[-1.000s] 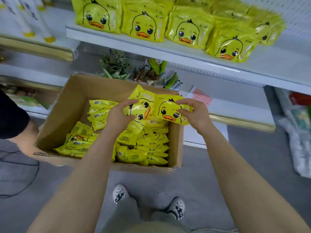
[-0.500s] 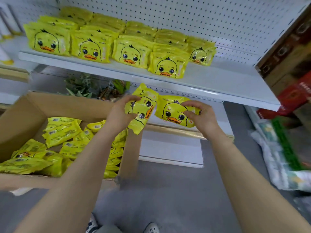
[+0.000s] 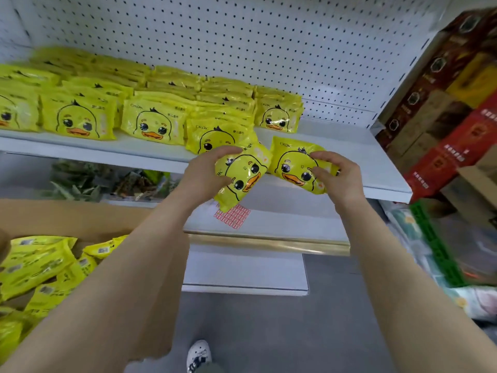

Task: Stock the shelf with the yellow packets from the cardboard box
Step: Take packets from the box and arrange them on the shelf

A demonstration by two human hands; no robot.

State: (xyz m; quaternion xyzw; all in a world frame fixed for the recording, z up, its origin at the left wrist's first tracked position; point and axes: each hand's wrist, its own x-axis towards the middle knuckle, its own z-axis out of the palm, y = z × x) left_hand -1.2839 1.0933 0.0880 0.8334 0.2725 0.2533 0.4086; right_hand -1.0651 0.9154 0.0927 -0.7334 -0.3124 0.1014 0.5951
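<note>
Two yellow packets printed with a duck face are held at the shelf (image 3: 349, 168) front. Left hand (image 3: 207, 173) grips the tilted packet (image 3: 242, 179), long axis slanting, duck's head toward upper left. Right hand (image 3: 336, 176) pinches the level packet (image 3: 293, 165), duck upright. Cardboard box (image 3: 80, 219) sits lower left, holding more.

Packets (image 3: 243, 176): I note glossy yellow plastic film.
Shelf (image 3: 349, 154): smooth white painted metal, I judge.
Box (image 3: 80, 216): matt brown cardboard.
Back panel (image 3: 242, 44): perforated white.
</note>
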